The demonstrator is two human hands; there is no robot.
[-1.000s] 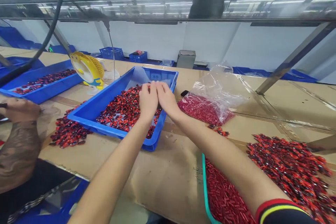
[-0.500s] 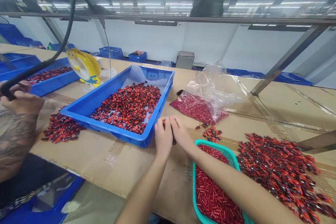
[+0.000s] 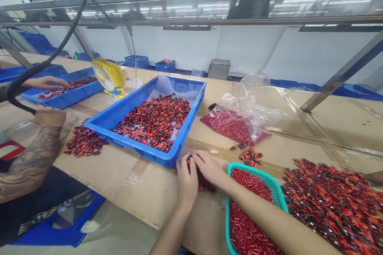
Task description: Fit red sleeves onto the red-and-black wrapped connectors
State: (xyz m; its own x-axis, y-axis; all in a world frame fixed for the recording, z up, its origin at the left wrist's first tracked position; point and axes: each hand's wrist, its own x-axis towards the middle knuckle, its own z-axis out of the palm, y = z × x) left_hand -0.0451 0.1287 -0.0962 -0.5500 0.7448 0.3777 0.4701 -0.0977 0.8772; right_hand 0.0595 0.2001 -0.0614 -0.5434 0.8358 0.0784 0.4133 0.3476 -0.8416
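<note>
My left hand [image 3: 187,175] and my right hand [image 3: 208,166] meet just in front of the blue tray's near corner. Between their fingertips is a small glossy red-and-black piece [image 3: 190,159], mostly covered by the fingers. Both hands are closed on it. More red-and-black pieces [image 3: 206,185] lie on the table beneath my right palm. My right forearm crosses over a green basket [image 3: 281,197] filled with short red tubes [image 3: 251,223]. The blue tray [image 3: 128,145] beyond my hands holds many similar red-and-black pieces on a pale sheet.
A large heap of red-and-black pieces [image 3: 332,203] spreads at the right. A clear bag [image 3: 254,99] of red tubes lies behind the basket. Left are another pile [image 3: 85,141], a yellow fan [image 3: 109,77], a hanging black cable [image 3: 60,50] and a co-worker's tattooed arm [image 3: 32,163].
My hands sit a little lower and nearer the table, with pieces now visible under the right one. The view has shifted left, and a co-worker's hand now reaches into the far-left tray.
</note>
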